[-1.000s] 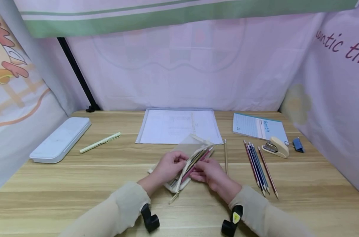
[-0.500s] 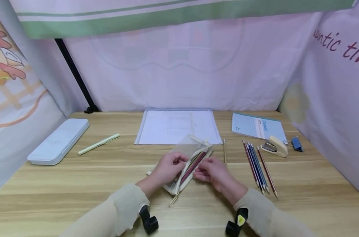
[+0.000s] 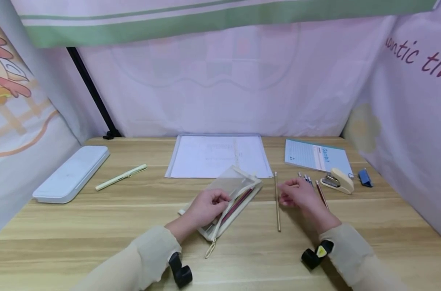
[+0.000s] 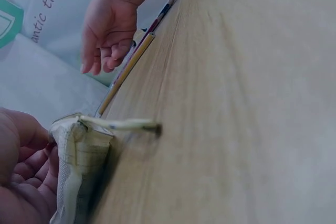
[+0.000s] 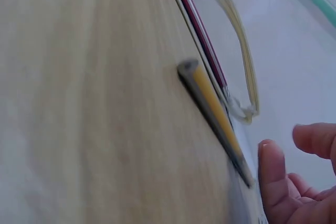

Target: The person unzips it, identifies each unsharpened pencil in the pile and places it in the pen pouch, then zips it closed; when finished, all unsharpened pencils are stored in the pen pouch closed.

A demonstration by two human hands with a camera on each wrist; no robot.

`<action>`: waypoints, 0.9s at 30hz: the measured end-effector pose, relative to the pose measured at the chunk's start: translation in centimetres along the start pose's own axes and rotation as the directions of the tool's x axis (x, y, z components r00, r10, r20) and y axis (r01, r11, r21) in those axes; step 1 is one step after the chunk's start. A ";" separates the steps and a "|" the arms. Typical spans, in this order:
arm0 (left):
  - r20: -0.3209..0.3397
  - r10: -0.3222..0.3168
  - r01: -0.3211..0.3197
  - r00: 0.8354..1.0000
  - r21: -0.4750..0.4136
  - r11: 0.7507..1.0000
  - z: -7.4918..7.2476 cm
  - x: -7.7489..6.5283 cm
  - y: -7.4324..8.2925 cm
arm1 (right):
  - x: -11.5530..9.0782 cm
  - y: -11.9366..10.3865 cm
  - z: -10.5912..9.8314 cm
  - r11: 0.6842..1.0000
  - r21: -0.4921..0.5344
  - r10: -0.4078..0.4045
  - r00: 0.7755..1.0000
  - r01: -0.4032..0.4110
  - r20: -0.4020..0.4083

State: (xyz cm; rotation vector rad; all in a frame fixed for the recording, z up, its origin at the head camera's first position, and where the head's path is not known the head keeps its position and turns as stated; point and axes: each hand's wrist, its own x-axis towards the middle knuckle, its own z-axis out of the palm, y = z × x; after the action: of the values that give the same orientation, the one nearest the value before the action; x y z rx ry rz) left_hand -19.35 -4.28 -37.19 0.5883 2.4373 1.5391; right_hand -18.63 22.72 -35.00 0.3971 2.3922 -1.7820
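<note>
My left hand point(image 3: 207, 206) pinches the edge of a cream see-through mesh pencil pouch point(image 3: 224, 182), as the left wrist view also shows at the pouch's zipper end point(image 4: 86, 156). The pouch is unzipped, with dark red pencils point(image 3: 236, 207) inside. My right hand point(image 3: 302, 198) is over the table, right of a single gold-yellow pencil point(image 3: 278, 210). In the right wrist view the thumb and fingers point(image 5: 273, 166) are apart with nothing between them, and the pencil point(image 5: 212, 114) lies beside them. Several dark pencils point(image 3: 308, 180) are partly hidden behind the right hand.
At the left lie a white pencil case point(image 3: 73, 173) and a pale green pen point(image 3: 121, 177). A document folder point(image 3: 217, 155) lies at the back. To the right are a blue notebook point(image 3: 316, 155), a cream stapler point(image 3: 338, 181) and a small blue object point(image 3: 365, 178).
My right hand has left the pouch and moved right, past the single pencil, holding nothing. The red pencils now lie lower in the pouch. My left hand keeps its hold.
</note>
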 end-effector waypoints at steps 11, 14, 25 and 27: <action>0.056 -0.005 0.008 0.998 -0.059 0.998 0.1 0.2 -0.2 | 2.1 0.4 0.0 0.949 -0.315 0.037 0.999 -0.028 0.022; 0.060 -0.006 0.011 0.998 -0.075 0.997 0.0 0.2 -0.2 | 2.3 0.0 0.0 0.911 -0.412 0.034 0.999 -0.015 0.038; 0.017 -0.040 0.041 0.999 -0.081 0.996 0.1 0.1 -0.5 | 1.4 0.7 0.6 0.986 -0.149 0.089 0.988 -0.070 0.129; 0.009 -0.044 0.045 0.999 -0.078 0.996 0.0 0.1 -0.5 | 0.8 1.2 1.1 0.993 0.076 0.083 0.986 -0.095 0.145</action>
State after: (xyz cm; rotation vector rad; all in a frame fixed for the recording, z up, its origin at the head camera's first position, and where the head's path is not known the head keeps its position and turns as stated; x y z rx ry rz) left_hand -19.53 -4.39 -37.63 0.5204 2.3561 1.6034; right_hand -19.10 22.11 -36.59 0.3671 2.1772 -1.8091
